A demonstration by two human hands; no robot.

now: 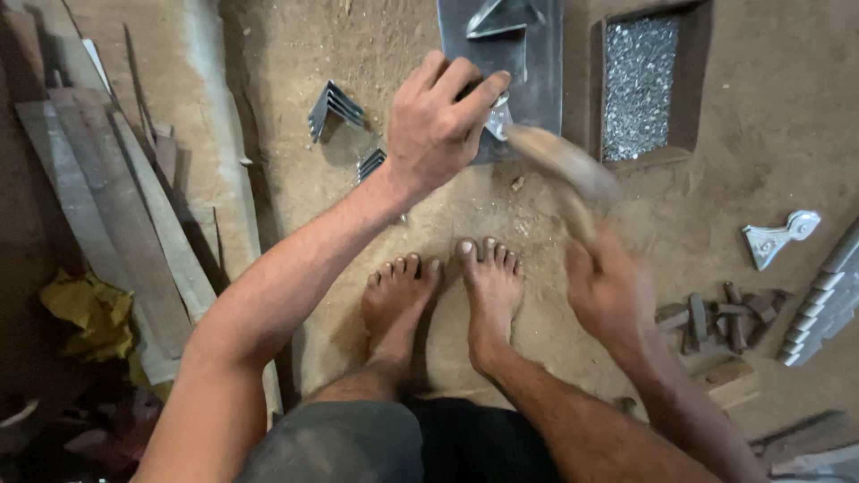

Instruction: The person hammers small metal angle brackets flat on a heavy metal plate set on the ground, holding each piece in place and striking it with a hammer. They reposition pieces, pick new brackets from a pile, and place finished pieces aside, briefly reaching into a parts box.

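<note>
The left hand (438, 125) is curled in a narrow grip around a small shiny metal piece (498, 118), pinning it against the grey steel plate (537, 80) that lies on the sandy floor (295, 54) just ahead of the bare feet (447, 295). The right hand (608, 291) has its grip closed round the lower end of a wooden-handled hammer (559, 161), which is blurred with motion. The hammer's long axis runs on a slant, from the right hand at lower right up and leftward to the metal piece, where its far end meets the left fingers. Right of the plate is a sunken box of bright metal bits (637, 85). Folded metal brackets (335, 107) lie left of the plate, and wooden planks (107, 197) lie further left.
</note>
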